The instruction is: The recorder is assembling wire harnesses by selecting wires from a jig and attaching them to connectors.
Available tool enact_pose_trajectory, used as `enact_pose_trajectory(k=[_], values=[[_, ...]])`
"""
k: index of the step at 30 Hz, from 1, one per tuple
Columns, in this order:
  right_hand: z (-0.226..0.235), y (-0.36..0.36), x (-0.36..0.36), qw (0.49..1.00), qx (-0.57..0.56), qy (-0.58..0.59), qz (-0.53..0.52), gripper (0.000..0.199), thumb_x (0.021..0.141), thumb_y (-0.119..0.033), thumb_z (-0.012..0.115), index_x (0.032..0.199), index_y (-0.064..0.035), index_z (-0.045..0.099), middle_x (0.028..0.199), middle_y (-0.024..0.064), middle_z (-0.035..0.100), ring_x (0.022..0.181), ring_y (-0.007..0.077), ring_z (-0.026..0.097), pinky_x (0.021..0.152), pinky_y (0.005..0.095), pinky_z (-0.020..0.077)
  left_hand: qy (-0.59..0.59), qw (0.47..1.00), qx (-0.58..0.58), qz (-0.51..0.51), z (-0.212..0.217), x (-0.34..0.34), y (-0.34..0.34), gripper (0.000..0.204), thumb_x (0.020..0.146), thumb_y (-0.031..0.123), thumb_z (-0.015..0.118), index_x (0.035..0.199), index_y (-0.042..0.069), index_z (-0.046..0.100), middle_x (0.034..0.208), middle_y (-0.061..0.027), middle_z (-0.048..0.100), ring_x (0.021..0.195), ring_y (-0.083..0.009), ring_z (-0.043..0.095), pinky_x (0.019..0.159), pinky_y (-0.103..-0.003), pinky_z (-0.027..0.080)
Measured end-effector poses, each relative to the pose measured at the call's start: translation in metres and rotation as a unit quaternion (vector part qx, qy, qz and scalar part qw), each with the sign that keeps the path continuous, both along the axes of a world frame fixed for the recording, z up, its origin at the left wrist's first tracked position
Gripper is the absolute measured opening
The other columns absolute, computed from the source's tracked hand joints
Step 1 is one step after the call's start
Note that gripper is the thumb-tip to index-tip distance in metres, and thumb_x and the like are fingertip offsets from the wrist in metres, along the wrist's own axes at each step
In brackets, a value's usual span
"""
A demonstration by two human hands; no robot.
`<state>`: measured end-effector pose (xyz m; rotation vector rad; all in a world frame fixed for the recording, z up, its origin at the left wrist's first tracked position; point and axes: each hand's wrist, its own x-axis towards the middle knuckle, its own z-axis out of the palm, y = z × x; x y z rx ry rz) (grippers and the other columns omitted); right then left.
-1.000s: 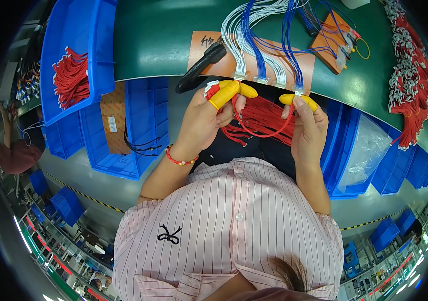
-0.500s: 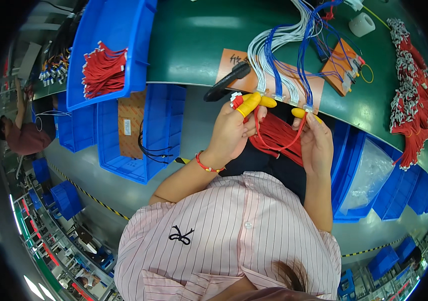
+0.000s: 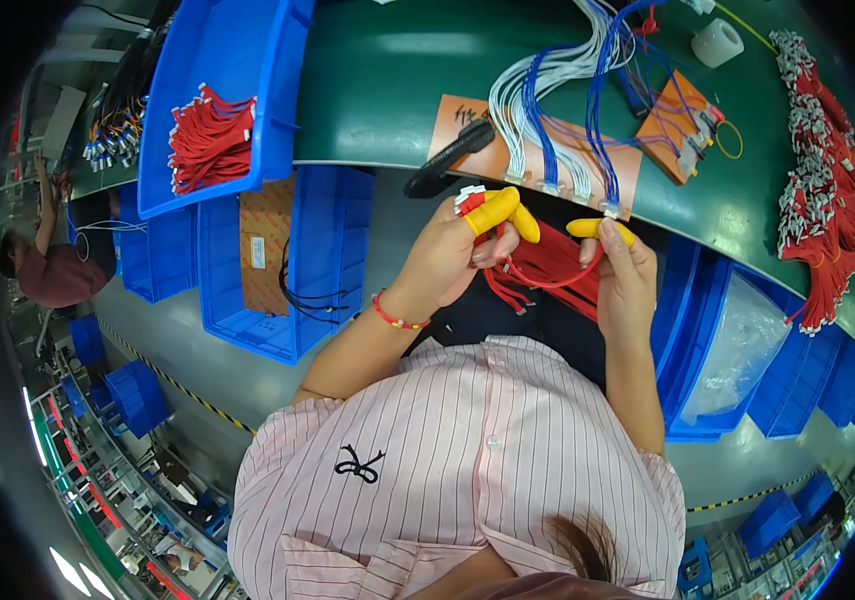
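Left hand (image 3: 457, 250): gripping red wires (image 3: 470, 204)
Right hand (image 3: 626, 272): pinching one looped red wire (image 3: 553, 287)
Desk (image 3: 377, 110): white wires (image 3: 503, 108), blue wires (image 3: 594, 118)

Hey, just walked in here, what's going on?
A person sits at a green bench. The left hand grips red cables with white ends; one red strand loops across to the right hand, pinched just below the blue wires. More red leads lie in a blue bin at the left.
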<state>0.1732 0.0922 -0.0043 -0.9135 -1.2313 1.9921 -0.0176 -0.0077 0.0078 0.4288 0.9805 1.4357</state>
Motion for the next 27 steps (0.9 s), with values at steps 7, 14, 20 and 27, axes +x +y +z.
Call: enact_pose_trajectory(k=[7, 14, 20, 27], values=[[0.012, -0.007, 0.017, 0.974, 0.093, -0.004, 0.206, 0.017, 0.092, -0.008, 0.061, 0.1, 0.0056, 0.067, 0.09, 0.0072, 0.063, 0.081, 0.0126, 0.06, 0.074, 0.027, 0.0478, -0.206, 0.978, 0.013, -0.019, 0.001, -0.014, -0.033, 0.035, 0.103, 0.03, 0.039, 0.087, 0.003, 0.053, 0.06, 0.0042, 0.034, 0.054, -0.007, 0.032, 0.049, -0.023, 0.03], [-0.031, 0.0, -0.02, 0.797, 0.501, -0.324, 0.092, 0.016, 0.082, -0.013, 0.071, 0.09, 0.0001, 0.068, 0.087, 0.014, 0.062, 0.083, 0.0319, 0.059, 0.077, 0.0393, 0.0467, 0.034, 0.99, -0.136, 0.006, -0.008, -0.016, -0.04, 0.023, 0.1, 0.016, 0.049, 0.107, -0.002, 0.06, 0.062, 0.0081, 0.034, 0.049, -0.0013, 0.025, 0.044, -0.02, 0.019], [-0.024, -0.006, -0.022, 0.813, 0.487, -0.312, 0.065, 0.017, 0.081, -0.016, 0.07, 0.086, -0.0006, 0.066, 0.092, 0.0165, 0.062, 0.088, 0.0356, 0.057, 0.079, 0.0434, 0.0453, 0.275, 0.955, -0.115, -0.014, -0.018, -0.002, -0.038, 0.024, 0.094, 0.006, 0.049, 0.113, -0.002, 0.061, 0.064, 0.0037, 0.046, 0.057, -0.0036, 0.038, 0.051, -0.02, 0.029], [-0.031, -0.006, -0.019, 0.804, 0.522, -0.278, 0.058, 0.014, 0.077, -0.005, 0.07, 0.087, -0.0009, 0.062, 0.093, 0.0149, 0.06, 0.087, 0.0341, 0.056, 0.077, 0.0403, 0.0458, 0.43, 0.898, -0.076, -0.049, -0.022, -0.003, -0.027, 0.024, 0.094, 0.006, 0.052, 0.115, -0.001, 0.062, 0.066, 0.0021, 0.05, 0.057, -0.0047, 0.042, 0.053, -0.02, 0.033]])
